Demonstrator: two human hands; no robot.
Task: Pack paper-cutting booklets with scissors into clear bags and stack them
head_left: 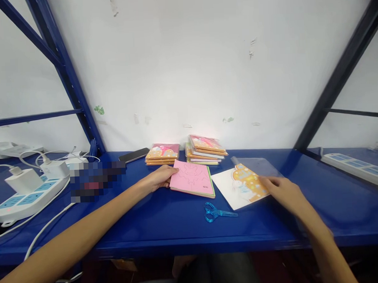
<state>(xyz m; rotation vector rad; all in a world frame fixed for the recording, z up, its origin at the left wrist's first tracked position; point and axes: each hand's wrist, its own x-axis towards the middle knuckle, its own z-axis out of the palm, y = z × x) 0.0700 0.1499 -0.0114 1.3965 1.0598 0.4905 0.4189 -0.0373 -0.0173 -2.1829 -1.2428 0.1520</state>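
Pink pad [192,179] gripped by left hand [161,177]; white card [230,186] touching right hand [283,191].

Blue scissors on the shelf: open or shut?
Shut. The scissors lie flat, blades together as one strip, handle loops side by side.

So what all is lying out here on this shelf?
pad: one, pink top, shelf middle
card: one, white with orange picture, right of pad
sleeve: one, clear, behind card
scissors: one, blue, in front of pad
packs: two stacks, pink-orange, at wall
phone: one, black, left of packs
power strips: two, white, far left and far right
chargers: two, white, in left strip
shelf: one, blue, under everything
left hand: one, gripping pad's left edge
right hand: one, on card's right edge
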